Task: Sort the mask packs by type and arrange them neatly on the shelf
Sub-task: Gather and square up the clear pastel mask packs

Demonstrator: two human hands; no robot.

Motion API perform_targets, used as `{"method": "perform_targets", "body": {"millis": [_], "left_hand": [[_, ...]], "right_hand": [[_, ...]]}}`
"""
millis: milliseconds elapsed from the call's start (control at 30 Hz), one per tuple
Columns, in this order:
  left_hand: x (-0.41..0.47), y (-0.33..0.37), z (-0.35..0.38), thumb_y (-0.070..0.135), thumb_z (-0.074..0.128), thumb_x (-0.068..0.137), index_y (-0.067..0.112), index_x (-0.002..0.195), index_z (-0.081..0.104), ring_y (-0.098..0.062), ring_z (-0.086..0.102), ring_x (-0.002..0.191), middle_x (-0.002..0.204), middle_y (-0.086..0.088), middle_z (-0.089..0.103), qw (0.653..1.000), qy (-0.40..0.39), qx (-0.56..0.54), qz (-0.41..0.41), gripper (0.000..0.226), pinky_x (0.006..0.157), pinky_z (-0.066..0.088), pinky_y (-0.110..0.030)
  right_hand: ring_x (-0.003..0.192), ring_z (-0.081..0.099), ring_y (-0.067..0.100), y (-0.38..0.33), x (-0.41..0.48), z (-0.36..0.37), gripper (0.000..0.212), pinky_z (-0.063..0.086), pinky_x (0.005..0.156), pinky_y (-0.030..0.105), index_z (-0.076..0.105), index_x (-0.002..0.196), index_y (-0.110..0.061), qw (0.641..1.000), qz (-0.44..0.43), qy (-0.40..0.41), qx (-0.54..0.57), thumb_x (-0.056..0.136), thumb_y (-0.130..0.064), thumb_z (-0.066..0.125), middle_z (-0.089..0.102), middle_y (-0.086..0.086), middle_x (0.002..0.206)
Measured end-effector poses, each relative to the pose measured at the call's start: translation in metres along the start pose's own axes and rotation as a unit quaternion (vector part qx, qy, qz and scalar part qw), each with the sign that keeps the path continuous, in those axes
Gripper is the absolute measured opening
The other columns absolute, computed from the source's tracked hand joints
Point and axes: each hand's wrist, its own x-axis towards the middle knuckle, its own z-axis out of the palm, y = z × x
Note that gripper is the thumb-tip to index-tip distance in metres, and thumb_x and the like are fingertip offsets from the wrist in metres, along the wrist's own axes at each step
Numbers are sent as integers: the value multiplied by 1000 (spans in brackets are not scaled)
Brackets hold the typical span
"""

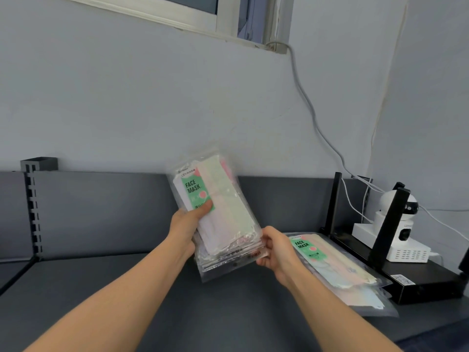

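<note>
Hands hold a stack of clear mask packs (pixel 220 217) tilted above a dark grey shelf (pixel 127 288). The left hand (pixel 185 229) grips its left edge, thumb pressed on the green "FACE MASK" label; the right hand (pixel 276 250) pinches its lower right corner. More mask packs (pixel 337 273) lie flat at right, beside a black router (pixel 411 280).

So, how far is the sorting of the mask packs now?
Partly done, it seems. One pile of mask packs already lies flat on the shelf, beside the black box. A second stack of packs is in hand: the left hand grips its side, the right hand its lower corner. This stack is not yet set down.
</note>
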Motion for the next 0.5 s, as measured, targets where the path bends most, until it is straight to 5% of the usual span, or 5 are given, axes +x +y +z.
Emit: {"method": "perform_targets", "body": {"millis": [167,300,500], "left_hand": [[-5,0,-1,6,75,81,9,104,65,-22,69,83,96,-8,72,998,25,-60,7,26,70,57,-37],[-10,0,-6,7,76,79,10,110,65,-24,70,91,101,-8,73,996,32,-83,20,32,82,56,-42],[-20,-2,-30,8,77,79,10,117,65,-26,68,98,108,-8,72,996,48,-65,33,40,89,54,-44]], "right_hand": [[76,70,27,-3,-10,-6,16,56,58,31,64,92,-8,996,33,-70,53,90,-22,58,70,14,90],[75,73,23,1,-18,-5,15,57,58,30,61,76,-13,991,54,-120,-27,77,-17,75,72,9,82],[67,68,24,-2,-16,3,16,58,57,31,54,84,-13,996,1,42,78,96,-2,51,70,11,80]]}}
